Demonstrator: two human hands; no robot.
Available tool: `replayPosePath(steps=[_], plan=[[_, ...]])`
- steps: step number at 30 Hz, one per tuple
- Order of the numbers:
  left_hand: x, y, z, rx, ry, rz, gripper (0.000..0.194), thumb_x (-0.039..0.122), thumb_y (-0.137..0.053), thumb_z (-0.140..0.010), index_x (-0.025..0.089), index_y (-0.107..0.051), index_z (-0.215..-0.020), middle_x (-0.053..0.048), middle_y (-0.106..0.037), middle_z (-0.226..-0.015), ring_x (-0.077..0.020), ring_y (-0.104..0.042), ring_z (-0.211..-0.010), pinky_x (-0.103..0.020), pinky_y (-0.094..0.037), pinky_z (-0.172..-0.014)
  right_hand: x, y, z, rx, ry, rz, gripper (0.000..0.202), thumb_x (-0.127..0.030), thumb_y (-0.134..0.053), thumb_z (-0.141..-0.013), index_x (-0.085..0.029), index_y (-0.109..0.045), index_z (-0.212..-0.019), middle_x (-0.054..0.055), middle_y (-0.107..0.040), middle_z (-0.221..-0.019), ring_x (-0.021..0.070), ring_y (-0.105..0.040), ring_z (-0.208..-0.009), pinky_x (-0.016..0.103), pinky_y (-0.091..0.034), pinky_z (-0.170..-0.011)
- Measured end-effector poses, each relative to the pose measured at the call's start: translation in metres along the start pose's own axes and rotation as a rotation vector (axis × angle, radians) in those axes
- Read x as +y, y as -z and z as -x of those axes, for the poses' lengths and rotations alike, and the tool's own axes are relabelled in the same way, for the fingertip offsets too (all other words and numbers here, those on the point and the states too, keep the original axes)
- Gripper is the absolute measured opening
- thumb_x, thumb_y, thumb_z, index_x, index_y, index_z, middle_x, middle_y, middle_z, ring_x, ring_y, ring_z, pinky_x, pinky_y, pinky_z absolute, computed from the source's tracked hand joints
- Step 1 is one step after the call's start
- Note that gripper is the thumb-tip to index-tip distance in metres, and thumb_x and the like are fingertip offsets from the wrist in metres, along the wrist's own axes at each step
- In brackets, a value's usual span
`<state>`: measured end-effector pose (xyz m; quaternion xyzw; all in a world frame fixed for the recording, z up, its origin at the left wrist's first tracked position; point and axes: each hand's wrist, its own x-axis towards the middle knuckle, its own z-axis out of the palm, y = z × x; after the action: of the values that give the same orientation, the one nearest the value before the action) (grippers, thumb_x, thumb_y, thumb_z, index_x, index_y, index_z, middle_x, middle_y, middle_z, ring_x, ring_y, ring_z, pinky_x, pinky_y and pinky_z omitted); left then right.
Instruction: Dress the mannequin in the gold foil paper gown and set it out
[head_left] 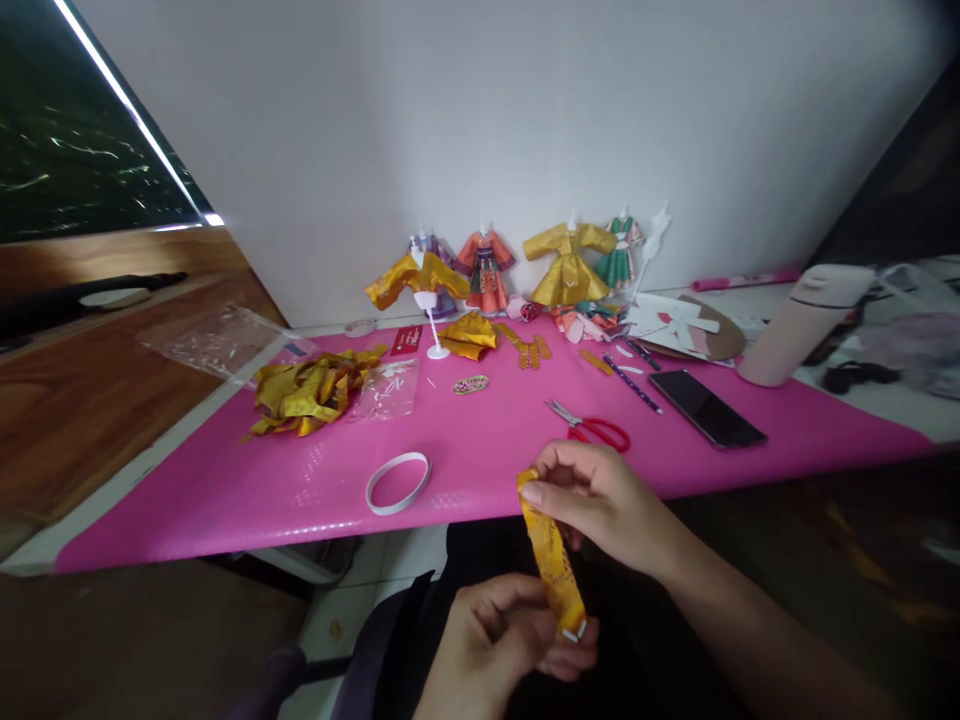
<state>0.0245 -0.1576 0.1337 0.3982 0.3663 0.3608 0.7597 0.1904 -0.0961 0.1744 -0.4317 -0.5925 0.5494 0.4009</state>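
Note:
A strip of patterned golden-yellow fabric (pixel 551 560) stretches between both hands, in front of the table's near edge and above my lap. Its upper end is pinched between the thumb and fingers of my right hand (pixel 600 500). My left hand (pixel 517 635) has closed around the lower end, where small white pieces show at the tip. Red-handled scissors (pixel 598 430) lie on the pink mat (pixel 480 450) just beyond my right hand. To the left, a roll of white tape (pixel 398 484) rests near the mat's front edge.
Crumpled gold fabric scraps (pixel 311 390) lie at left beside a plastic bag of white bits (pixel 388 388). Several small dressed mannequins, one in a gold dress (pixel 570 265), stand by the wall. A phone (pixel 706 408) and a pale pink bottle (pixel 799 325) are at right.

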Motion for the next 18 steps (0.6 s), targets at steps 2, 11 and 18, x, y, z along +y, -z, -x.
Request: replayPosePath(steps=[2,11,18], plan=[[0.000,-0.002,-0.001,-0.002,0.019,-0.016,0.039,0.051,-0.082,-0.070,0.012,-0.080,-0.079,-0.010,-0.079,-0.074,-0.0167,-0.073,-0.064,-0.024,-0.055,-0.065,0.000,0.000,-0.001,-0.006,-0.007,-0.005,0.021,-0.037,-0.066,-0.084,-0.019,-0.056,-0.081,-0.005,-0.059,-0.062,0.0080,-0.053,-0.046,0.016,-0.041,-0.039],[-0.009,-0.003,-0.001,0.003,0.017,-0.065,0.028,0.043,-0.078,-0.077,0.014,-0.076,-0.074,-0.010,-0.080,-0.069,-0.0179,-0.074,-0.059,-0.026,-0.055,-0.060,0.001,-0.001,0.000,-0.019,-0.023,-0.027,0.020,-0.037,-0.067,-0.084,-0.020,-0.057,-0.081,-0.003,-0.063,-0.063,0.0083,-0.057,-0.047,0.015,-0.043,-0.039],[0.002,-0.010,-0.002,0.029,0.047,-0.074,0.033,0.046,-0.079,-0.071,0.014,-0.074,-0.065,-0.010,-0.077,-0.061,-0.0172,-0.071,-0.052,-0.025,-0.054,-0.057,0.000,-0.001,-0.001,-0.021,-0.031,-0.061,0.023,-0.039,-0.068,-0.083,-0.019,-0.057,-0.081,-0.003,-0.064,-0.063,0.0092,-0.058,-0.047,0.017,-0.046,-0.039]])
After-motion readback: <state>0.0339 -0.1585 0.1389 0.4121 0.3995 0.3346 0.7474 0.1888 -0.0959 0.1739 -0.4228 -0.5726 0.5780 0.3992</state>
